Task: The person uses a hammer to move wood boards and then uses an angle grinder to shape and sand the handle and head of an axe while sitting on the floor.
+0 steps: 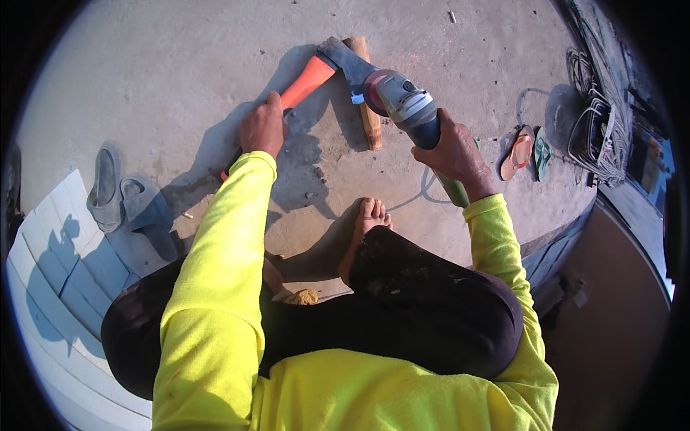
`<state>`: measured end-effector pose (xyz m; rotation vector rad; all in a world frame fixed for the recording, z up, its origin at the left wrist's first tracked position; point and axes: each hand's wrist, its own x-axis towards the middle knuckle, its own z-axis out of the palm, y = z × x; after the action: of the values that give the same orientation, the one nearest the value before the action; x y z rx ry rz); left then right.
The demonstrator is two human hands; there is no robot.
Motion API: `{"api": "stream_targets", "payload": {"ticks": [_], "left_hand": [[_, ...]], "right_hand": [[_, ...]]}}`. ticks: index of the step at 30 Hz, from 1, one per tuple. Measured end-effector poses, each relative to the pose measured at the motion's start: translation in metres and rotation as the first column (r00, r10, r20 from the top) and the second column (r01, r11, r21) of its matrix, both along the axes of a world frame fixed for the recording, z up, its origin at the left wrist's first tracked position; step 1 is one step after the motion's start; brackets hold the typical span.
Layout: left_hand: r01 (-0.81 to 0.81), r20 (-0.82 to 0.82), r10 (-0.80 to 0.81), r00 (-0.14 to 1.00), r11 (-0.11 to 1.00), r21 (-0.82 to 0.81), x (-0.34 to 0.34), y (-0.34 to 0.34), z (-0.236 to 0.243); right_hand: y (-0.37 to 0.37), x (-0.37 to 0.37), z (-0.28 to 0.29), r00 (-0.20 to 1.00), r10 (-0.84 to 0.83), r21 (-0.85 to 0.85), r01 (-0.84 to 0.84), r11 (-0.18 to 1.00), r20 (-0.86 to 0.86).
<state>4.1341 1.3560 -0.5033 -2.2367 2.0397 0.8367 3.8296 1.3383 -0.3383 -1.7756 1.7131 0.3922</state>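
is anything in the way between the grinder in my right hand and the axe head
Nothing visible. The grinder in your right hand has its disc overlapping the axe head in this view; the wooden stick lies beneath it, not between.

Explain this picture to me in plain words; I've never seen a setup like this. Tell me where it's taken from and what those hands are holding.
There is no machine arm here, just a person's bare hands. A wide fisheye camera worn on the head looks down, so straight edges bend near the rim. The yellow sleeves are the wearer's own.

The left hand holds an axe by its orange handle. The right hand holds an angle grinder, its disc at the axe head. The picture alone can't show whether it is spinning.

On the concrete floor, a wooden stick lies beneath the axe head. Flip-flops lie off to the right.
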Motion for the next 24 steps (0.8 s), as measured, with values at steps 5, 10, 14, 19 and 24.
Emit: {"api": "stream_targets", "payload": {"ticks": [5,10,14,19,24], "left_hand": [[-0.006,0.038,0.005,0.999,1.0,0.028,0.005,0.001,0.004],[0.02,0.008,-0.02,1.0,1.0,-0.017,0.002,0.004,-0.002],[-0.034,0.017,0.034,0.999,0.998,0.05,0.002,0.003,-0.001],[0.002,0.004,-0.002,1.0,1.0,0.002,0.001,0.004,-0.001],[-0.001,0.06,0.002,0.998,1.0,-0.003,0.002,0.003,0.003]], "right_hand": [[0.018,0.016,-0.014,0.985,0.132,0.046,-0.138,0.989,0.111],[0.002,0.006,-0.004,0.999,0.019,0.022,-0.02,1.0,0.034],[0.008,0.009,-0.01,0.988,0.115,0.019,-0.118,0.993,0.101],[-0.005,0.002,-0.001,1.0,-0.021,0.02,0.02,1.0,0.007],[0.007,0.009,-0.008,0.99,0.107,0.072,-0.114,0.991,0.095]]}}
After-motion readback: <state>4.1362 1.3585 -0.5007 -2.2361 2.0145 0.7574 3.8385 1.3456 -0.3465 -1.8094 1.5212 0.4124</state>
